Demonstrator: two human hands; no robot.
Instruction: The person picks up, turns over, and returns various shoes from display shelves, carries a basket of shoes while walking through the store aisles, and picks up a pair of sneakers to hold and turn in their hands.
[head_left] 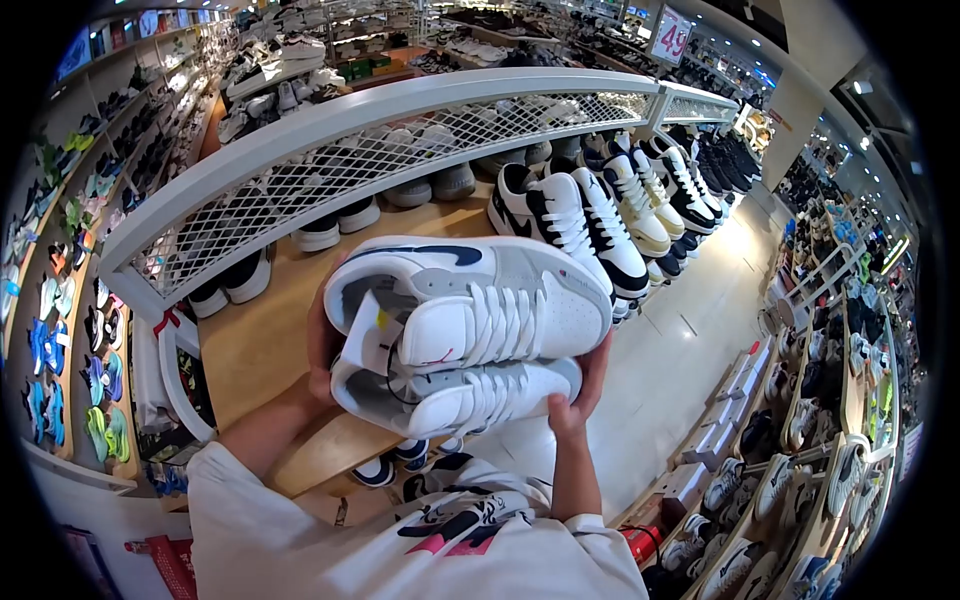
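A pair of white and grey sneakers [480,330] with a navy side stripe is held between my two hands, side by side, toes to the right. My left hand [322,345] is wrapped round the heel end, its fingers mostly hidden behind the shoes. At the toe end my right hand [585,385] grips from below, thumb against the lower shoe. A white paper tag [372,335] hangs at the shoe openings. Under the pair lies the wooden shelf top [260,370].
Black-and-white sneakers [590,225] stand in a row on the shelf, beside a white mesh rail [400,130]. Shoe racks [85,330] line the left. More racks and several shoe boxes [715,430] are at the right, across the pale aisle floor [680,330].
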